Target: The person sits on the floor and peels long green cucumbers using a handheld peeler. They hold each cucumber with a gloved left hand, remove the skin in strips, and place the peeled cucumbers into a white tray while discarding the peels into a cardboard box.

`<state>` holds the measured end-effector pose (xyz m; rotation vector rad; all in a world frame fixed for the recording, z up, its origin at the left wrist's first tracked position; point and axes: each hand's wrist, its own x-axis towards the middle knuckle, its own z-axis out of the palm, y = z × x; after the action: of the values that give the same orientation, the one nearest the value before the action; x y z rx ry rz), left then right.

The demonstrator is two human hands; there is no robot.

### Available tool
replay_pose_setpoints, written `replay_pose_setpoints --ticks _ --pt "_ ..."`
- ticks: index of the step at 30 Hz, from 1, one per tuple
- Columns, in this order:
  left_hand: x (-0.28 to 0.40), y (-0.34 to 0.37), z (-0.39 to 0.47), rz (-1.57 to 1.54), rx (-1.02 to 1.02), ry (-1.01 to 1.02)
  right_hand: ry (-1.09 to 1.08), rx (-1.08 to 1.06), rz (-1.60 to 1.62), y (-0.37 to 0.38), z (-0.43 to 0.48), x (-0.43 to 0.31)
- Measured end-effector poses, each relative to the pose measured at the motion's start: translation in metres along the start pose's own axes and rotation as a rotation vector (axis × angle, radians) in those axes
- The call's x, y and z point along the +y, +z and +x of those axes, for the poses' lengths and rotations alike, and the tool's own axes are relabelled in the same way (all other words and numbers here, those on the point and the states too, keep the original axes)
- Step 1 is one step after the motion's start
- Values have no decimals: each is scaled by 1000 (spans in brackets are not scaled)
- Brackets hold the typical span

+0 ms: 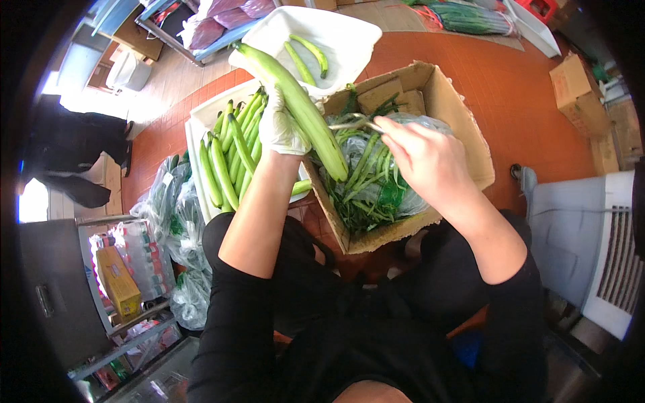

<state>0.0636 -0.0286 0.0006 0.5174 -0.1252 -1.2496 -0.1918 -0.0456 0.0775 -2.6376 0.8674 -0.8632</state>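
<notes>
My left hand [282,123], in a thin pale glove, grips a long light-green gourd [302,108], probably a luffa, tilted above the near side of a cardboard box [476,146]. Between the fingers of my bare right hand [428,156] is a slim metal peeler [355,122], its head just right of the gourd. Green peel strips [370,163] and clear plastic film [421,199] lie in the box. To the left, several slender green gourds [237,146] are heaped in a white crate [194,151]. A white tub [347,38] behind holds two more thin gourds [310,58].
Bagged green produce [176,211] lies on the red tiled floor [509,90] at left, beside a rack with wrapped bottles [146,252]. At right are a white slatted appliance [604,252] and cardboard cartons [574,90]. A person in dark clothing [75,136] is at far left.
</notes>
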Motion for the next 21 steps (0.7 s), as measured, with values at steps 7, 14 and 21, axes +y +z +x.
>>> replay_pose_setpoints --ticks 7,14,21 --pt "13 9 7 3 220 153 -58 -377 -99 7 -46 -6" --pt "4 6 11 95 355 354 -94 -147 -250 -1 -35 -11" --pt "22 -22 29 126 370 511 -113 -619 -411 18 -54 -20"
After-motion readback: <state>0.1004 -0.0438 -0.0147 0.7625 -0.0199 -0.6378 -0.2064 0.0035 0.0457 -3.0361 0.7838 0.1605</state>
